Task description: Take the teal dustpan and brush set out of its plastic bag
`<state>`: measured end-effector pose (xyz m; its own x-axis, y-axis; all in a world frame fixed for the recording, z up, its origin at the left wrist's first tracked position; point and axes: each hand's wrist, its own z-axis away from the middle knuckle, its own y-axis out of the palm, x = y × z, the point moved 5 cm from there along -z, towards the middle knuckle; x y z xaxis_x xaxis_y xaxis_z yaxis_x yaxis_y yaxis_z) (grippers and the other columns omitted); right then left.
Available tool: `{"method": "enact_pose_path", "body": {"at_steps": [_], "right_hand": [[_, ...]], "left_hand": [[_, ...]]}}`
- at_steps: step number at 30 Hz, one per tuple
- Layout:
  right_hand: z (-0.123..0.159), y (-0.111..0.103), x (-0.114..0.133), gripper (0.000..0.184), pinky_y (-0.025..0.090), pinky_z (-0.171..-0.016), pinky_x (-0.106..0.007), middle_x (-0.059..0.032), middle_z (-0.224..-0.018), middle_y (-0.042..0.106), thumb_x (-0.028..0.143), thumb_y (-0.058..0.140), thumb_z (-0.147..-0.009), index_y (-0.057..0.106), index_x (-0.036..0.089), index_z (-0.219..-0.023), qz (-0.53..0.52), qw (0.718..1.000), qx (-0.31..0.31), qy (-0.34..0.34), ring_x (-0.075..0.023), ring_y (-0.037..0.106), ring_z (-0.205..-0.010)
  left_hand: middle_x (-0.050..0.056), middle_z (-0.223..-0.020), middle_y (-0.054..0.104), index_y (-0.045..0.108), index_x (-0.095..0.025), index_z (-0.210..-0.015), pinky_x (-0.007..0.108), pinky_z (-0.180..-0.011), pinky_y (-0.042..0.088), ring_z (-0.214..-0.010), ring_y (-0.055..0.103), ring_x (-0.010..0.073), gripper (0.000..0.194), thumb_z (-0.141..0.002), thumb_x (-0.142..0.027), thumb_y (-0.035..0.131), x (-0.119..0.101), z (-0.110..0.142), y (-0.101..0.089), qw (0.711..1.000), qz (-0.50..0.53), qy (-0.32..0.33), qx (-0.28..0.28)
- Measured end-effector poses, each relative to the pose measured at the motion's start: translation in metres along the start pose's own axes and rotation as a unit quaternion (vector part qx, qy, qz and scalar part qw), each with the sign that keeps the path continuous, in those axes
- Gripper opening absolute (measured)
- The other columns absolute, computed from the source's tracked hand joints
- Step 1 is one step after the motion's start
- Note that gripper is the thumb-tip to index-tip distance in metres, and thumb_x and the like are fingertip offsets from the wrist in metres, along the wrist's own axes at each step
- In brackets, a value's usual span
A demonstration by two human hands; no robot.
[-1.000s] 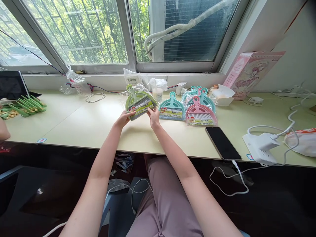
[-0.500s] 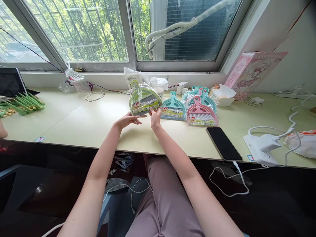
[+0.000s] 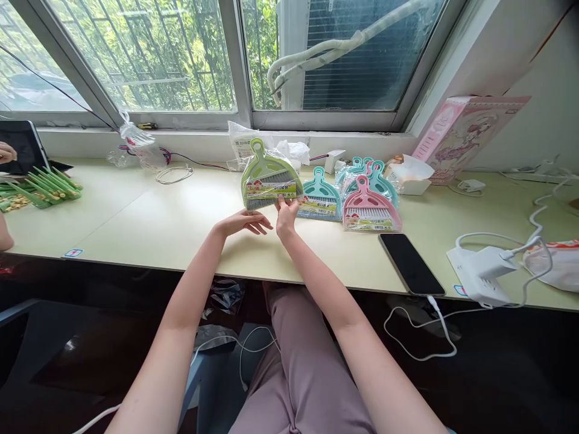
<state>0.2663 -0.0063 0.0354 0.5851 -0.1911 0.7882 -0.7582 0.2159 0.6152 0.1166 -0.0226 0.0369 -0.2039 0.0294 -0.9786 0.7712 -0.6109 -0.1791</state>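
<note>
My right hand (image 3: 286, 216) pinches the lower edge of a green mini dustpan-and-brush set (image 3: 270, 176) in clear wrapping and holds it upright above the pale desk (image 3: 149, 217). My left hand (image 3: 244, 222) hovers just below and left of it, fingers spread, holding nothing. To the right lie a teal dustpan set (image 3: 319, 196), a pink dustpan set (image 3: 368, 208) and more teal ones (image 3: 366, 172) behind, all wrapped.
A black phone (image 3: 411, 263) lies at the front right, cabled to a white power strip (image 3: 477, 268). A pink box (image 3: 461, 132) leans at the wall. Green packets (image 3: 45, 190) and a tablet (image 3: 22, 147) sit far left, where another person's hand (image 3: 6, 152) shows.
My left hand let go of the green set and dropped below it. My right hand raised the set and turned it upright. Another person's hand appeared at the far left.
</note>
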Motion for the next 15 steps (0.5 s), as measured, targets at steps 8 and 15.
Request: {"method": "enact_pose_path", "body": {"at_steps": [8, 15], "right_hand": [[0.009, 0.012, 0.005, 0.033, 0.058, -0.094, -0.031, -0.0043, -0.104, 0.07, 0.016, 0.059, -0.087, 0.057, 0.022, -0.119, 0.008, 0.998, 0.063, -0.022, -0.0148, 0.068, -0.106], [-0.001, 0.008, 0.002, 0.048, 0.061, -0.086, -0.033, -0.002, -0.104, 0.07, 0.006, 0.058, -0.078, 0.056, 0.023, -0.122, 0.02, 0.995, 0.094, 0.042, -0.0149, 0.067, -0.098]], "left_hand": [[0.023, -0.118, 0.073, 0.078, -0.017, -0.114, 0.048, -0.083, 0.062, -0.105, 0.073, 0.0426, 0.049, -0.075, -0.046, 0.084, -0.004, 0.013, -0.017, 0.998, 0.05, -0.008, -0.029], [0.015, -0.128, 0.071, 0.071, -0.017, -0.119, 0.04, -0.096, 0.059, -0.121, 0.066, 0.0329, 0.051, -0.078, -0.045, 0.083, 0.006, 0.002, -0.049, 0.945, 0.168, 0.15, -0.238]]}}
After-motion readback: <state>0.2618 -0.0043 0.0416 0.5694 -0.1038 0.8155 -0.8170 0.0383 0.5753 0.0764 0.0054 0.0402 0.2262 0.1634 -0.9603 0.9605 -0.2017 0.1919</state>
